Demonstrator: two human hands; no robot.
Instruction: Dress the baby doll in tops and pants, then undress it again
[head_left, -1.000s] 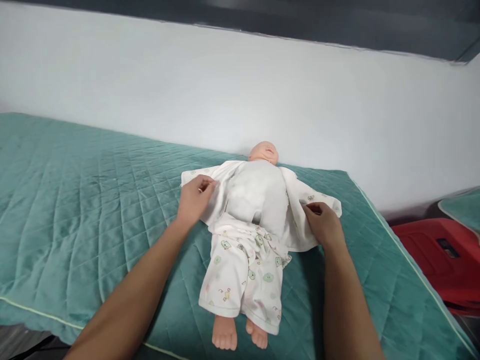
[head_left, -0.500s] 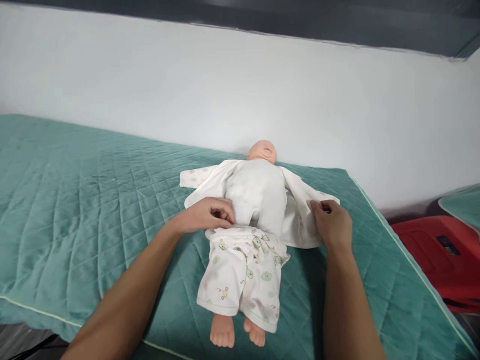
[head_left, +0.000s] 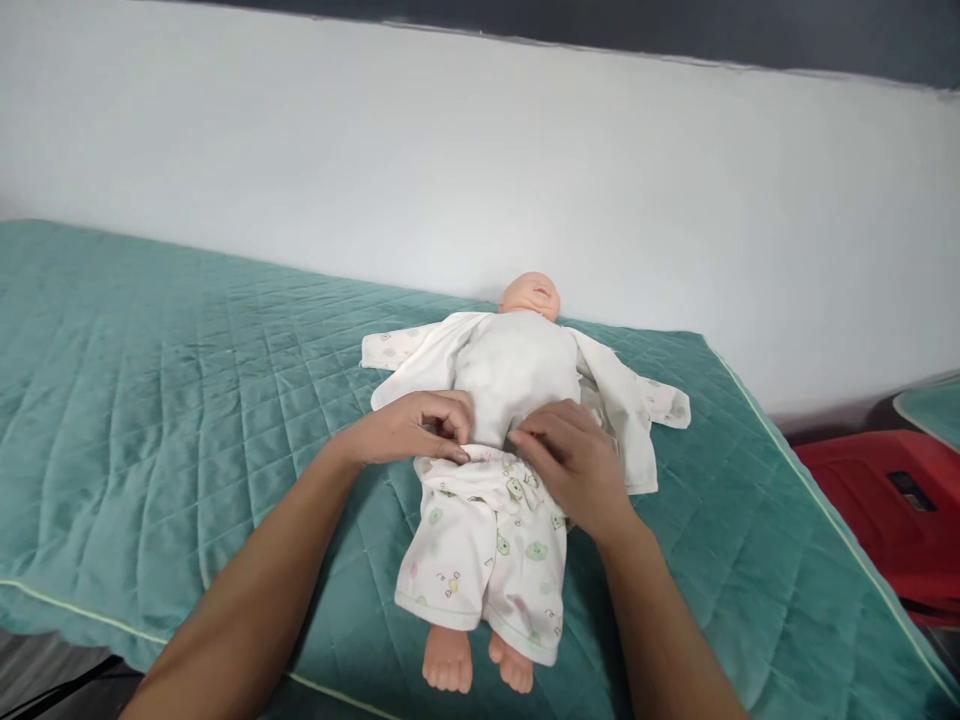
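Observation:
A baby doll (head_left: 517, 365) with a white cloth body lies on its back, head toward the wall and feet toward me. Its white jacket (head_left: 626, 405) is spread wide on both sides, sleeves out. Printed baby pants (head_left: 480, 540) cover the legs, with the waistband bunched at the thighs. My left hand (head_left: 431, 428) pinches that waistband on the left side. Over the doll's right-hand side as I see it, my right hand (head_left: 570, 455) has its fingers curled at the crotch, by the waistband. Its fingertips are partly hidden, so what they grip is unclear.
A green quilted cover (head_left: 225, 400) lies under the doll and reaches the white wall (head_left: 375, 150) behind. To the right, beyond the cover's edge, is a red plastic chair (head_left: 877, 500). Dark floor (head_left: 45, 670) shows at the lower left.
My right hand has let go of the jacket's right flap and moved left to the pants' waistband. The flap now lies flat with its sleeve showing. My left hand stays at the waistband.

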